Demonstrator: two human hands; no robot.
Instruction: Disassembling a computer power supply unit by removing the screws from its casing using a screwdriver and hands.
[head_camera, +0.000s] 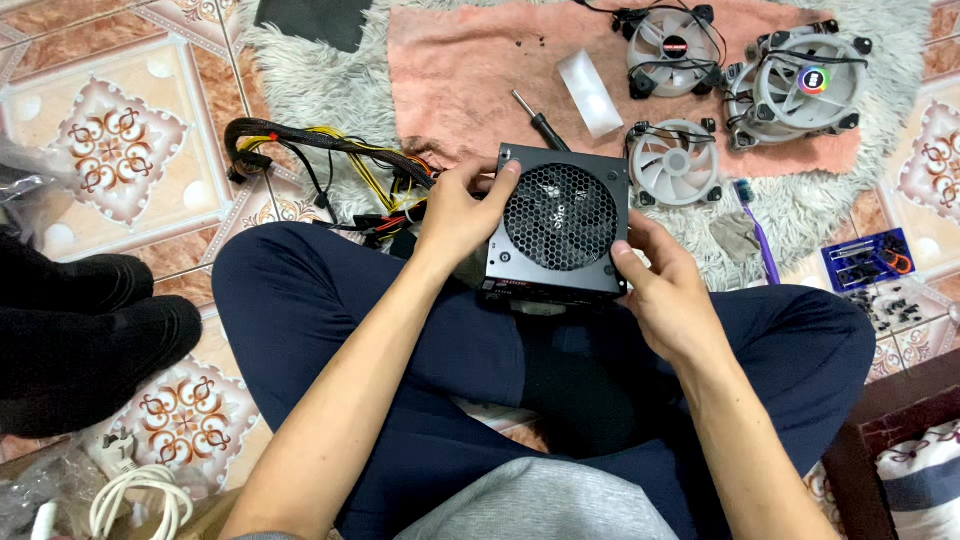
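Now both hands, left (458, 215) and right (665, 290), grip black power supply (558, 225) over lap.

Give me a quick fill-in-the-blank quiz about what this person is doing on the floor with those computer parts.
1. Both hands hold a black box whose round grille covers a ____.
2. On the pink cloth lie ____ loose white fans.
3. The screwdriver lies on the ____ cloth.
4. The bundle of cables lies nearer the person's ____ hand.

Missing words: fan; three; pink; left
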